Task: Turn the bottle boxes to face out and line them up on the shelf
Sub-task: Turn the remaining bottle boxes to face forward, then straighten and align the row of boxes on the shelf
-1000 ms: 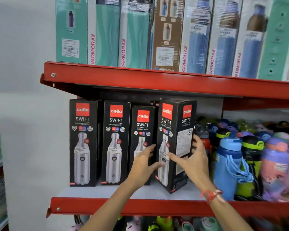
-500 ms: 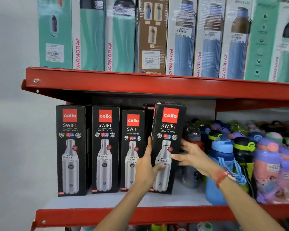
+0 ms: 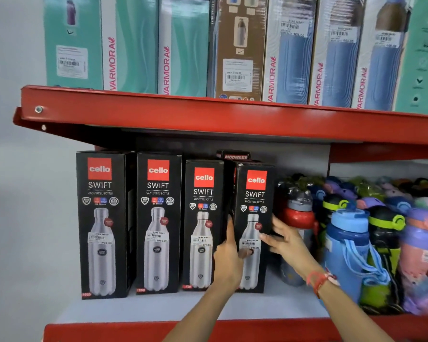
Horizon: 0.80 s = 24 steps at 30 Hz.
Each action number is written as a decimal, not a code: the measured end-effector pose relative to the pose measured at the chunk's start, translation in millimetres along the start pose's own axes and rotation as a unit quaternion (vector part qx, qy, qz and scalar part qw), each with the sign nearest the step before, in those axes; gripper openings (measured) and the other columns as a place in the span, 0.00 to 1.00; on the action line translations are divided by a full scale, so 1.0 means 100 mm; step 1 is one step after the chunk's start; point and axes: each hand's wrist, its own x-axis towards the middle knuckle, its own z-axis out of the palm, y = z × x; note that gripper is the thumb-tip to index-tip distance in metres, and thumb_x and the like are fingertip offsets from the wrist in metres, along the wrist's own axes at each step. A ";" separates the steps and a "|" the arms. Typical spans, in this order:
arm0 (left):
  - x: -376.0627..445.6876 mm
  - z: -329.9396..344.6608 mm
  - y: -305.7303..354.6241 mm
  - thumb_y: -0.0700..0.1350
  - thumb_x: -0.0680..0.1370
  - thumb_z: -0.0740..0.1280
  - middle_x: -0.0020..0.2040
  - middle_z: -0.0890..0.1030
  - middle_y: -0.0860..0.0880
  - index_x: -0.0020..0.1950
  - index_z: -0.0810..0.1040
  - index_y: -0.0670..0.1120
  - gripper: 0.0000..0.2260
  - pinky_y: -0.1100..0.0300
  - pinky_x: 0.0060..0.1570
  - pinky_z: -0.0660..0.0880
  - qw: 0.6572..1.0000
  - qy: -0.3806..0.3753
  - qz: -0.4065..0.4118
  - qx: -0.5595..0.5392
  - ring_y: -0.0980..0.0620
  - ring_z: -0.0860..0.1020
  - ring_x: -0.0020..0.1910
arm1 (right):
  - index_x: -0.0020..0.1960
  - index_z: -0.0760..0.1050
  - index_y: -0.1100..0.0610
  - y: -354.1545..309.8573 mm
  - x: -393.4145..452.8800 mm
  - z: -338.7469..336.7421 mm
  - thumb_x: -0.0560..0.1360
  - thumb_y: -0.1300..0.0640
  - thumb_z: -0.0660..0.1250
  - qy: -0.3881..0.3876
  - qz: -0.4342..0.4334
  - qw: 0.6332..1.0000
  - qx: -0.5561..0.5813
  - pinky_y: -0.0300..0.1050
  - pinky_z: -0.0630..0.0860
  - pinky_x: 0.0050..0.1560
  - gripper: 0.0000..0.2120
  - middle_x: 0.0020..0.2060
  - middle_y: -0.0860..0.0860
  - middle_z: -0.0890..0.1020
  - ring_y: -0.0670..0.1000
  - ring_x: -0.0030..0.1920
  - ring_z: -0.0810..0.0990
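— Where are the hands?

— The left hand [image 3: 229,255] is pressed flat along the left side of the fourth black cardboard Cello Swift bottle box [image 3: 253,225], thumb hooked across its front near the price label. The right hand [image 3: 286,240] holds the box's right edge, fingers spread against the side. Both clasp that box between them.

— What differs from a second ago?

— Back then the box stood turned, showing a front and a side panel at an angle, its base pulled forward of the row. Half a second ago it faced out but leaned slightly. Now it stands square, front panel with the red logo and steel bottle picture facing outward.

— Its long axis?

— Vertical, logo at the top. It sits on the grey deck of the red metal shelf [image 3: 158,329], just beside the third black box [image 3: 203,223], a little farther back than the two taller black boxes [image 3: 129,223] at the left.

— And to its right?

— A red-capped bottle [image 3: 298,218] and a blue plastic bottle with a strap [image 3: 349,248], close by among other coloured bottles.
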 end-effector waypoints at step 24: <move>-0.93 -2.37 -1.57 0.55 0.79 0.55 0.77 0.53 0.43 0.76 0.46 0.53 0.29 0.47 0.66 0.65 0.980 0.183 -0.077 -0.019 0.39 0.66 0.70 | 0.76 0.55 0.48 -0.35 -0.77 3.08 0.80 0.47 0.56 -0.087 0.019 0.992 -0.091 0.37 0.71 0.55 0.26 0.63 0.56 0.78 0.50 0.60 0.77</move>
